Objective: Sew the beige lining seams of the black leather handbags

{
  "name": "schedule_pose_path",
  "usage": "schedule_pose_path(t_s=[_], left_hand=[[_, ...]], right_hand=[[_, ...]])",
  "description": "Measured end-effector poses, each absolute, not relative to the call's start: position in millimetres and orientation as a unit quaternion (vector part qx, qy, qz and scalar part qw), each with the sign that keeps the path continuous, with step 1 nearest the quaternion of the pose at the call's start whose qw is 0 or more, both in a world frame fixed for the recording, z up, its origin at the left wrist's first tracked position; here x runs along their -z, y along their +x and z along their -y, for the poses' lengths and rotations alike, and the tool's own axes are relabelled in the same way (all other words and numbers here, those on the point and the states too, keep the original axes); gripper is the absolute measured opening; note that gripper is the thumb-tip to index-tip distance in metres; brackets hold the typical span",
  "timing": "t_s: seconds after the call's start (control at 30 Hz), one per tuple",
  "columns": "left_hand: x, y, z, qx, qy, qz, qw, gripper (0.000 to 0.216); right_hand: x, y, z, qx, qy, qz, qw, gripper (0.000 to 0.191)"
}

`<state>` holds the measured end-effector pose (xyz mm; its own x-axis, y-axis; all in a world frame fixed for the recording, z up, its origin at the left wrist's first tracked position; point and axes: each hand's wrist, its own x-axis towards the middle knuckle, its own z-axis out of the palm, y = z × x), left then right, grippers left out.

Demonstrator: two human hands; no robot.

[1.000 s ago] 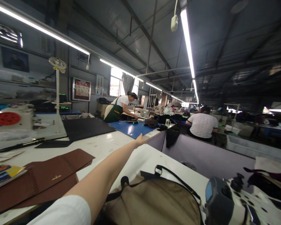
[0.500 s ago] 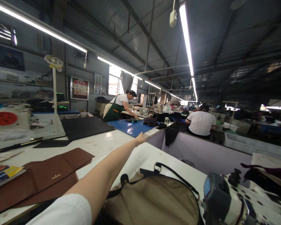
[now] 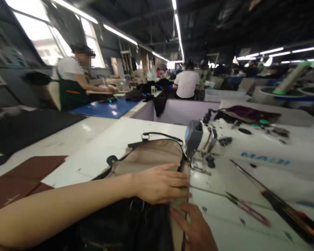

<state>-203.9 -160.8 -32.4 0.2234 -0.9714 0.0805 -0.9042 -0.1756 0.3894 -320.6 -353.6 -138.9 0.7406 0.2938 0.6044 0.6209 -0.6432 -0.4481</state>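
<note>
1. Head view: blue letters on the white sewing machine (image 3: 251, 146) are too blurred to read.
2. Two brown leather sheets (image 3: 21, 174) lie at the left; two co-workers stand behind.
3. Left hand (image 3: 159, 183) lies flat, fingers spread, on the tan bag (image 3: 149, 155).
4. Right hand (image 3: 196, 230) touches the bag's edge; its grip is unclear.
5. White table (image 3: 94, 146), workshop hall with tube lights.

Long white fluorescent ceiling tubes (image 3: 178, 26) are lighting a dim hall, while a large bright window (image 3: 45, 45) is blowing out to white at upper left. Glare is showing on the glossy white worktable (image 3: 75, 136). Motion blur is softening everything, and wide-angle distortion is stretching the edges.
</note>
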Motion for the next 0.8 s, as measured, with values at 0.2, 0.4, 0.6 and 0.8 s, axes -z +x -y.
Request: schedule_pose_path(t_s=[0.2,0.4,0.6,0.8], left_hand=[[81.4,-205.8,164.3,0.071,0.816,0.571,0.046,0.044],[69.0,-199.0,170.3,-0.005,0.826,0.563,-0.039,0.024],[89.7,-204.3,166.3,-0.003,0.798,0.6,0.054,0.046],[76.2,-216.5,170.6,0.092,0.812,0.573,0.055,0.019]], right_hand=[[144.5,-332.2,357.5,0.211,-0.9,0.256,0.281,0.055],[141.7,-332.4,359.0,0.224,-0.901,0.274,0.25,0.052],[126.3,-324.7,372.0,0.122,-0.892,0.284,0.328,0.049],[130.4,-318.3,390.8,0.141,-0.892,0.188,0.388,0.031]])
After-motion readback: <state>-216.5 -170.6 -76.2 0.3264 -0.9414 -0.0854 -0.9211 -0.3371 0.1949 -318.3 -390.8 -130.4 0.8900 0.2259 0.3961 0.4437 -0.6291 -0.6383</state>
